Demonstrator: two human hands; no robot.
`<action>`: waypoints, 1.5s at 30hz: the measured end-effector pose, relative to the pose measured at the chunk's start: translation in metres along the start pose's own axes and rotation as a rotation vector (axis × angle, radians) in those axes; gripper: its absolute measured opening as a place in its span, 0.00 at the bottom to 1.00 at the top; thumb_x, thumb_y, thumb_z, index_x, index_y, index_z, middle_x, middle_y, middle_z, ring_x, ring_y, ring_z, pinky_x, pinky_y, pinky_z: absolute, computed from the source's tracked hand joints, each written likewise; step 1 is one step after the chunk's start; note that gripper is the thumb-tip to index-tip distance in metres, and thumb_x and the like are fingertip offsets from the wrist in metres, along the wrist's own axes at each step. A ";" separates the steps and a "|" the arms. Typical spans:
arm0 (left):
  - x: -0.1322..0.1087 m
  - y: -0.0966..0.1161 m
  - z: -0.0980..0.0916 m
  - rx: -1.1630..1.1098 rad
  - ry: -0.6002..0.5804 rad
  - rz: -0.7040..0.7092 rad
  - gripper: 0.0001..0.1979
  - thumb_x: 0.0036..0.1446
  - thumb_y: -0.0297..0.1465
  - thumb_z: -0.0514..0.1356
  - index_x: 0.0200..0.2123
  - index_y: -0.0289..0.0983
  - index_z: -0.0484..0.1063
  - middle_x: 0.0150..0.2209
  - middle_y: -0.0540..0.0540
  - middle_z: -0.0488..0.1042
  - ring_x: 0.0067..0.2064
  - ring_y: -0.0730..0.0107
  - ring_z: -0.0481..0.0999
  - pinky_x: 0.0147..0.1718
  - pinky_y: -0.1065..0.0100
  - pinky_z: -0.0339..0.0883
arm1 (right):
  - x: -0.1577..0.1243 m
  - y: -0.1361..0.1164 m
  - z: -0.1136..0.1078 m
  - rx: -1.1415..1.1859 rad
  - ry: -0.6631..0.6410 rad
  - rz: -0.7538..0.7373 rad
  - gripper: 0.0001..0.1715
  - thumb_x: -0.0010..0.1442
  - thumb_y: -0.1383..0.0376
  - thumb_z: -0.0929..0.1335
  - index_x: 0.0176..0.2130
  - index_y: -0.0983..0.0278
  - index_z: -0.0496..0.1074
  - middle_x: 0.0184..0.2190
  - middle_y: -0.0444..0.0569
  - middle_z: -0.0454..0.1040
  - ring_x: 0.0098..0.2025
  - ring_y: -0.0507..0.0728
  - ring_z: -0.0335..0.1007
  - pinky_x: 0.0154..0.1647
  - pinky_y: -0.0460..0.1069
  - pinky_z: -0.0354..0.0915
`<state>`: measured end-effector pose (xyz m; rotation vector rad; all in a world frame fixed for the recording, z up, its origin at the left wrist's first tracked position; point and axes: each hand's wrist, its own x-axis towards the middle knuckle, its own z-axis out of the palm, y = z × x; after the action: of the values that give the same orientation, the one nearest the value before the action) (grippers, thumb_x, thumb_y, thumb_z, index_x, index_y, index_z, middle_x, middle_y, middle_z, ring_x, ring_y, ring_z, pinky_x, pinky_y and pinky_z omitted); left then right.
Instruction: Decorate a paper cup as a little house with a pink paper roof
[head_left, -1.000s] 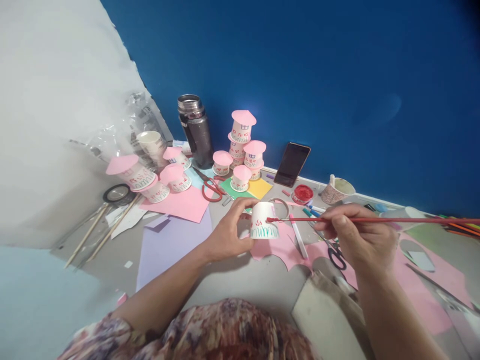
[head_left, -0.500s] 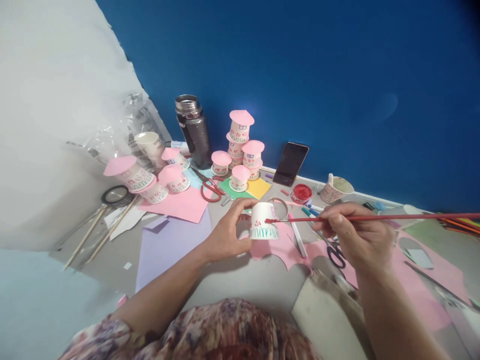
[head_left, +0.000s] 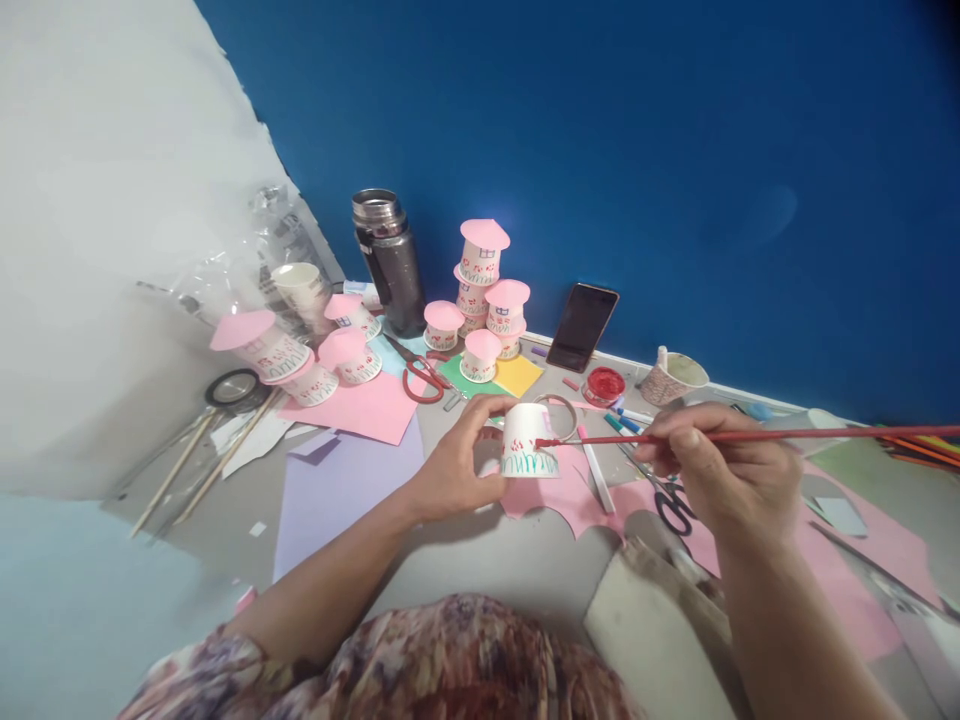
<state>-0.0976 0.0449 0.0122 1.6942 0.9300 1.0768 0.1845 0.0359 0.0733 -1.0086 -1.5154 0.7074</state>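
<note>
one white cup point(head_left: 527, 430) in left hand point(head_left: 459, 468); red brush point(head_left: 600, 440) in right hand point(head_left: 721, 470).

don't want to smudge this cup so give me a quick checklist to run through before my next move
1. Cup steadied: ok, the left hand grips it between thumb and fingers.
2. Brush in hand: ok, the right hand holds it by the handle.
3. Brush tip at the cup: ok, it meets the side near the red marks.
4. Paint tub open: ok, red paint shows.
5. Scissors well away from the right hand: not ok, they lie close by.
6. Red marks dry: cannot tell.
</note>
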 end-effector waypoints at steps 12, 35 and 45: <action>-0.001 0.001 0.000 -0.019 -0.013 -0.028 0.38 0.50 0.25 0.69 0.63 0.45 0.64 0.63 0.41 0.67 0.65 0.48 0.70 0.64 0.46 0.68 | 0.001 0.001 0.002 0.017 0.040 0.029 0.11 0.68 0.57 0.74 0.36 0.60 0.82 0.26 0.46 0.83 0.25 0.53 0.77 0.24 0.45 0.73; 0.002 0.004 0.000 -0.084 -0.014 -0.037 0.37 0.49 0.27 0.70 0.62 0.44 0.65 0.62 0.40 0.69 0.64 0.47 0.72 0.62 0.49 0.70 | 0.003 -0.002 -0.001 0.005 0.015 0.040 0.13 0.67 0.56 0.75 0.34 0.61 0.82 0.25 0.47 0.82 0.23 0.53 0.75 0.21 0.46 0.72; 0.000 0.001 -0.001 -0.039 -0.026 -0.018 0.37 0.50 0.26 0.69 0.64 0.44 0.64 0.63 0.40 0.68 0.65 0.48 0.71 0.63 0.48 0.69 | 0.003 0.002 -0.005 0.032 0.055 0.040 0.12 0.67 0.56 0.75 0.36 0.61 0.82 0.25 0.47 0.83 0.24 0.53 0.77 0.22 0.46 0.72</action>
<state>-0.0980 0.0450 0.0132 1.6610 0.9002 1.0524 0.1896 0.0390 0.0744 -1.0289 -1.4353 0.7248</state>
